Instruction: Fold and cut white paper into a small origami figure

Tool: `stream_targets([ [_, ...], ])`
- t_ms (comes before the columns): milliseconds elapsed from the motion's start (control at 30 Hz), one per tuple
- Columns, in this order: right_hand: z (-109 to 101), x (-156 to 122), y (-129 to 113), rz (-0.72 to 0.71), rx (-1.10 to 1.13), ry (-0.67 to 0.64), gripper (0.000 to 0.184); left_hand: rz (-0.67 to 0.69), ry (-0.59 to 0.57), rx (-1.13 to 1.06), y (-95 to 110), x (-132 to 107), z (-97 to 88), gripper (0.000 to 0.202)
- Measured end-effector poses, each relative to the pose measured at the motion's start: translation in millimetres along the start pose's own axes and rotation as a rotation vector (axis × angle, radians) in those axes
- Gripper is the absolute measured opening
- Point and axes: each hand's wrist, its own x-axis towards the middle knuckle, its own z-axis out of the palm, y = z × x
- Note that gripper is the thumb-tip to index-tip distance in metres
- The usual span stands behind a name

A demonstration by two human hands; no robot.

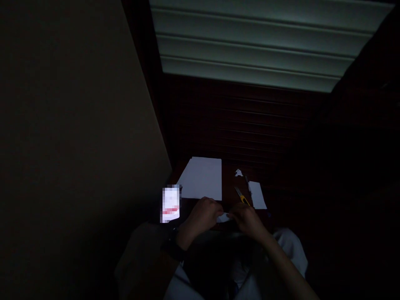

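Between my hands is a small piece of white paper (223, 217), held near the table's front edge. My left hand (206, 212) pinches its left side, the fingers closed. On the other side my right hand (246, 218) grips the paper's right end with thumb and fingers together. Much of the paper is covered by the fingers, so its folds cannot be made out. A yellow utility knife (243, 197) lies just beyond my right hand, blade pointing away to the left.
White sheets (203, 178) lie at the table's back left. A small folded paper shape (238, 172), a pen (248, 184) and a white paper strip (258, 195) lie to the right. A lit, blurred screen (171, 203) stands at the left edge. The room is dark.
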Motion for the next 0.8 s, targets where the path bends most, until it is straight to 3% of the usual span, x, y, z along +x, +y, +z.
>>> stream_targets([
  [133,-3.6,0.5,-6.7,-0.027,0.023,-0.008,0.020,0.103,-0.176,0.270,9.5,2.5,-1.9,0.019],
  [267,-10.4,1.4,-15.5,-0.016,0.046,-0.048,0.021,0.121,-0.188,0.374,13.2,4.3,0.0,0.024],
  [633,-26.7,-2.9,-23.3,0.018,0.068,-0.130,0.021,0.071,-0.196,0.268,3.3,2.5,-5.1,0.019],
  [800,-35.3,-12.5,-7.8,0.044,0.023,-0.149,0.025,-0.014,-0.169,0.236,-4.5,1.4,-13.9,0.021],
])
